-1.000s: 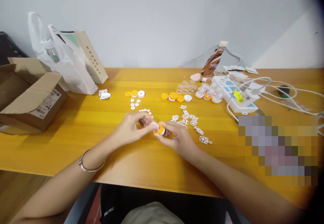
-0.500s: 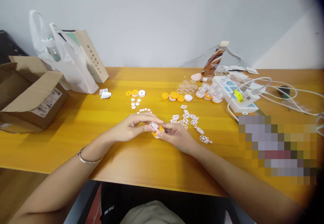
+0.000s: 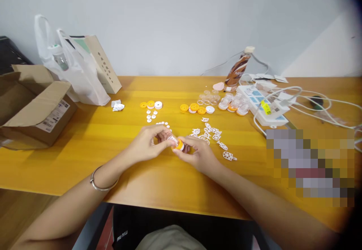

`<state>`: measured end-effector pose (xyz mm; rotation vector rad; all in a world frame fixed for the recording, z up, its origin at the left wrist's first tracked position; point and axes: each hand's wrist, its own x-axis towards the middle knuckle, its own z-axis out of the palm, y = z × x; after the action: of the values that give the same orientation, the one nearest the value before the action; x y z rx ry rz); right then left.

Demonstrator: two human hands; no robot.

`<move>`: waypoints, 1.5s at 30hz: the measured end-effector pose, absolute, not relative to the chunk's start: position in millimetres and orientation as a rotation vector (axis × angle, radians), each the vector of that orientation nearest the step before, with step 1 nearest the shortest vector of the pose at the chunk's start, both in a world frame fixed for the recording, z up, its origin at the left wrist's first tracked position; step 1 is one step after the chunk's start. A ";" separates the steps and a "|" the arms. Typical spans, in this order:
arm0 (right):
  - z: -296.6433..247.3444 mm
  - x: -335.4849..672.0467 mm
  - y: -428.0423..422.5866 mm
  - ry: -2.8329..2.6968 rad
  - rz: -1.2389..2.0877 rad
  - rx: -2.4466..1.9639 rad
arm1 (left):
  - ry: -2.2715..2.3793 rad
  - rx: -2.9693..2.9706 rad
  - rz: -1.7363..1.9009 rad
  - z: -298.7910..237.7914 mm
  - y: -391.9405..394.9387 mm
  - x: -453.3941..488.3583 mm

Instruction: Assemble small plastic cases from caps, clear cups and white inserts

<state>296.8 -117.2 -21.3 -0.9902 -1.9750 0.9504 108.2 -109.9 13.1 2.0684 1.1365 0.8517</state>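
Note:
Between my hands is a small capsule toy [image 3: 180, 144] with an orange-and-white round base and a clear top. My right hand [image 3: 196, 152] pinches the orange base, while my left hand [image 3: 154, 140] grips the clear end; its far fingers are partly hidden. The toy is tilted just above the table. Right of it lie several white perforated plastic pieces [image 3: 216, 137]. White discs [image 3: 162, 124] sit just beyond my left hand, with small white pegged parts [image 3: 149, 116] farther back.
Orange and white round caps [image 3: 151, 104] stand behind, with more caps [image 3: 194, 108], clear domes [image 3: 208, 97] and assembled capsules [image 3: 233, 105] to the right. A power strip [image 3: 263, 105] with cables and a bottle [image 3: 239, 69] are at right. At left stand a cardboard box [image 3: 36, 114] and plastic bag [image 3: 82, 80].
The toy has turned in my hands, its orange base now facing more to the right. My left fingers have shifted from over its top to around the clear end.

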 end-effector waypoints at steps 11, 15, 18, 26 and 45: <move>-23.4 289.9 -118.6 -1.338 1.878 -0.721 | 0.690 1.850 0.772 18.5 -100.6 97.2; -26.9 288.3 -121.0 -1.095 2.076 -0.627 | 0.549 1.698 0.787 15.3 -100.7 96.3; -26.2 289.3 -119.3 -1.065 2.058 -0.622 | 0.504 1.662 0.786 15.2 -102.8 98.6; -24.5 290.6 -116.0 -1.140 1.961 -0.665 | 0.689 1.624 0.936 14.0 -106.5 104.2; -21.5 291.1 -112.9 -1.567 1.659 -0.808 | 0.930 1.748 0.923 13.6 -106.6 106.3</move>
<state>291.1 -112.9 -21.5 -0.8079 -1.5668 1.6593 106.3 -106.6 13.6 1.7478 0.9298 0.9227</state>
